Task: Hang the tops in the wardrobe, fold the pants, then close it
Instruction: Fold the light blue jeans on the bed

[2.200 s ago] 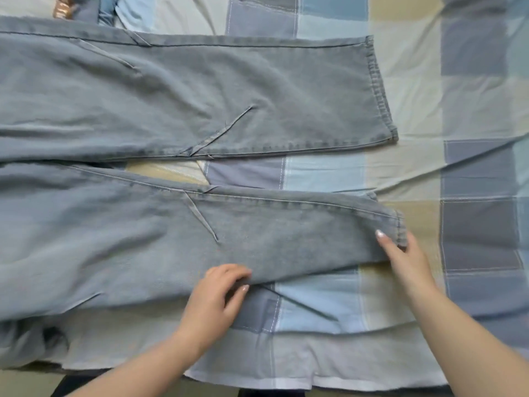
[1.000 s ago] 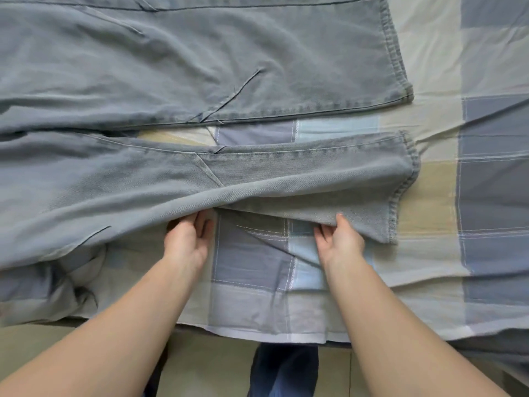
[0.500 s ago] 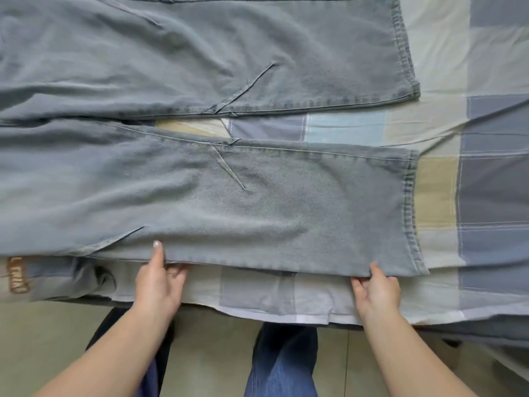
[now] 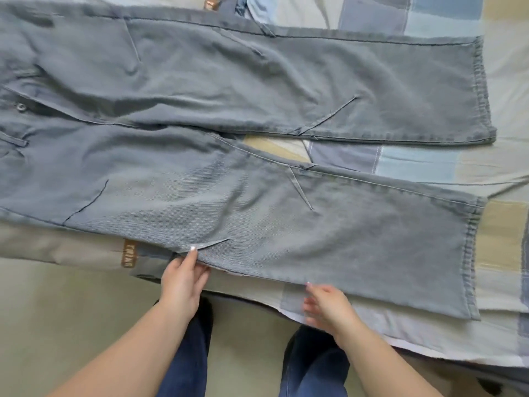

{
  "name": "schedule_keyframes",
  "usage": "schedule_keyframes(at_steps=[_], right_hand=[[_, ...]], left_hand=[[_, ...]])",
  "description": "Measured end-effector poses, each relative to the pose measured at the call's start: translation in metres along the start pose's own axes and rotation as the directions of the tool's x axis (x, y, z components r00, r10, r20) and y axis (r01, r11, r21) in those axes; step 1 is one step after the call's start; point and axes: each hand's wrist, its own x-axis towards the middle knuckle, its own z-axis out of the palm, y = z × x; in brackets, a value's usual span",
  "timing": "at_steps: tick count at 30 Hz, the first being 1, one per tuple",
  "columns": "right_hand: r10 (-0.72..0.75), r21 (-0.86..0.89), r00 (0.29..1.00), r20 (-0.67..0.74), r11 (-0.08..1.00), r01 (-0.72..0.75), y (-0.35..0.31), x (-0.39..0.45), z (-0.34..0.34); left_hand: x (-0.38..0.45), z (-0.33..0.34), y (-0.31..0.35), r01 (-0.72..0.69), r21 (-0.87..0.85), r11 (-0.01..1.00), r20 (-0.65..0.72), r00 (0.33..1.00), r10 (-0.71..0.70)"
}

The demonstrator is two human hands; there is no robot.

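Observation:
Grey-blue jeans (image 4: 257,116) lie spread flat on the bed, waist at the left and both legs stretched to the right. The far leg's hem (image 4: 483,90) and the near leg's hem (image 4: 472,253) are at the right. My left hand (image 4: 183,279) pinches the near edge of the near leg, thumb on top of the denim. My right hand (image 4: 326,308) is blurred, with its fingers spread just below that same edge. It holds nothing.
A patchwork sheet (image 4: 429,159) covers the bed. A second denim garment with a brown label (image 4: 128,253) sticks out under the jeans at the near edge. Another brown label (image 4: 211,1) shows at the top. My legs (image 4: 189,368) stand on beige floor (image 4: 71,325).
The near leg has been pulled flat and smoothed toward me. My right hand has left the hem corner and moved left along the near edge. My left hand keeps its hold.

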Motion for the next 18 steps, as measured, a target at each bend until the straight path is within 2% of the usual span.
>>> schedule_keyframes(at_steps=[2, 6, 8, 10, 12, 13, 15, 16, 18], right_hand=[[-0.07, -0.059, 0.995, 0.064, 0.995, 0.074, -0.024, -0.012, 0.042], [-0.109, -0.021, 0.985, 0.135, 0.993, 0.113, -0.06, -0.035, 0.131], [-0.315, -0.118, 0.947, 0.059, 0.94, 0.32, -0.063, -0.035, 0.169], [-0.551, -0.349, 0.83, 0.09, 0.763, 0.544, -0.068, -0.039, 0.208], [-0.653, -0.544, 0.712, 0.259, 0.511, 0.666, -0.069, -0.041, 0.231], [-0.658, -0.62, 0.675, 0.334, 0.387, 0.683, -0.069, -0.041, 0.243], [-0.686, -0.74, 0.611, 0.395, 0.157, 0.654, -0.069, -0.04, 0.257], [-0.708, -0.772, 0.583, 0.399, 0.084, 0.63, -0.07, -0.039, 0.263], [-0.748, -0.796, 0.543, 0.382, 0.032, 0.605, -0.069, -0.036, 0.264]], left_hand=[[0.007, -0.017, 0.026, 0.029, -0.041, 0.999, -0.014, 0.999, -0.03], [0.023, -0.048, 0.073, 0.051, -0.097, 0.994, 0.017, 0.999, -0.05], [0.027, -0.059, 0.091, 0.029, -0.13, 0.991, 0.037, 0.999, -0.024], [0.039, -0.077, 0.113, 0.01, -0.215, 0.977, 0.061, 0.998, 0.003], [0.051, -0.088, 0.132, 0.001, -0.304, 0.953, 0.058, 0.998, 0.017], [0.058, -0.097, 0.142, -0.01, -0.332, 0.943, 0.035, 0.999, 0.022], [0.068, -0.11, 0.158, -0.046, -0.316, 0.948, -0.043, 0.998, 0.034], [0.073, -0.119, 0.164, -0.067, -0.266, 0.962, -0.089, 0.995, 0.045], [0.077, -0.13, 0.169, -0.095, -0.147, 0.985, -0.125, 0.989, 0.077]])
